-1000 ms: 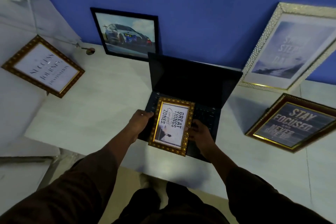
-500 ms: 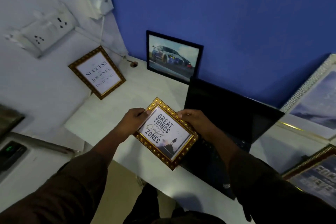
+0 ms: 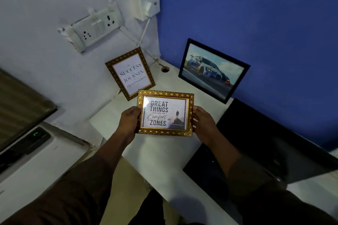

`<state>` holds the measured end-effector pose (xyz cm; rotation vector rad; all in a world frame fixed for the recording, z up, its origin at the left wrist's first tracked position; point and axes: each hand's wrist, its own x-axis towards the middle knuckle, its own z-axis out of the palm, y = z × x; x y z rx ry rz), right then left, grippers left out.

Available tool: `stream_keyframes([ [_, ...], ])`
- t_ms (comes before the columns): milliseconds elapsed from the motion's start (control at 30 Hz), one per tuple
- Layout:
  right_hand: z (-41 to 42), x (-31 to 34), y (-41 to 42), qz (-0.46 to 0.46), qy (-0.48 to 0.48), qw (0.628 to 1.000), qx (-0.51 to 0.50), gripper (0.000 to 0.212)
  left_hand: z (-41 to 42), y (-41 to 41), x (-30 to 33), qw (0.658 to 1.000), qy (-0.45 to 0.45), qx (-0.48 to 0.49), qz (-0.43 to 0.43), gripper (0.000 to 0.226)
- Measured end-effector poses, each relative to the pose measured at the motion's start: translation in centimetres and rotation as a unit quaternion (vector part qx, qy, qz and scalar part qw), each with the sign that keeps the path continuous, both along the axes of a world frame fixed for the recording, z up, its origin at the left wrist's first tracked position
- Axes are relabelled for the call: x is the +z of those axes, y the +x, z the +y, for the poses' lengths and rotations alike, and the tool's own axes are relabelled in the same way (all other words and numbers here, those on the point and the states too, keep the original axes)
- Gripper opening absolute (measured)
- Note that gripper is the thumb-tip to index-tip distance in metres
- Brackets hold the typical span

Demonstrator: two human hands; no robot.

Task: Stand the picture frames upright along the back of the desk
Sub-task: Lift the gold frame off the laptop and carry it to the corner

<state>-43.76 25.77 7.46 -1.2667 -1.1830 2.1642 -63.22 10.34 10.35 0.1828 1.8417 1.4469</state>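
Observation:
I hold a small gold-framed picture point(image 3: 165, 112) reading "Great things never came from comfort zones" above the white desk point(image 3: 161, 153), level and facing me. My left hand point(image 3: 129, 121) grips its left edge and my right hand point(image 3: 203, 123) grips its right edge. Behind it, a gold-framed "Success" print point(image 3: 130, 73) leans upright against the white side wall in the desk's corner. A black-framed car photo point(image 3: 213, 70) stands against the blue back wall.
An open black laptop point(image 3: 263, 144) sits on the desk to the right of my hands. A cable hole point(image 3: 165, 69) lies in the desk's corner. Wall sockets point(image 3: 97, 27) and a plugged charger point(image 3: 149, 4) are above. A white device point(image 3: 34, 153) stands left of the desk.
I lifted the gold frame off the laptop keyboard, carried it left toward the desk's corner and turned it level. My view swung left, dropping the frames on the right out of sight.

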Motion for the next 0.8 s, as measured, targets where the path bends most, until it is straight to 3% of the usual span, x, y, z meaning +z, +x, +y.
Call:
stream_keyframes([
  [100, 0.3, 0.4, -2.2, -0.015, 0.024, 0.999, -0.020, 0.031, 0.2, -1.8, -0.7, 0.991, 0.021, 0.000, -0.135, 0.055],
  [200, 1.0, 0.4, -4.4, -0.037, 0.058, 0.998, -0.014, 0.036, 0.3, -4.1, -1.7, 0.953, 0.040, -0.073, -0.291, 0.077],
  [367, 2.2, -0.2, -7.0, -0.053, 0.095, 0.994, -0.023, 0.033, 1.8, -6.6, -2.6, 0.909, 0.072, -0.148, -0.384, 0.074],
  [600, 3.8, -1.7, -8.8, -0.098, 0.153, 0.983, -0.026, 0.035, 5.0, -10.4, -4.2, 0.916, 0.067, -0.124, -0.376, 0.065],
  [800, 4.8, -3.6, -9.7, -0.133, 0.179, 0.975, -0.017, 0.035, 8.0, -11.5, -6.1, 0.959, 0.070, -0.094, -0.257, 0.052],
])
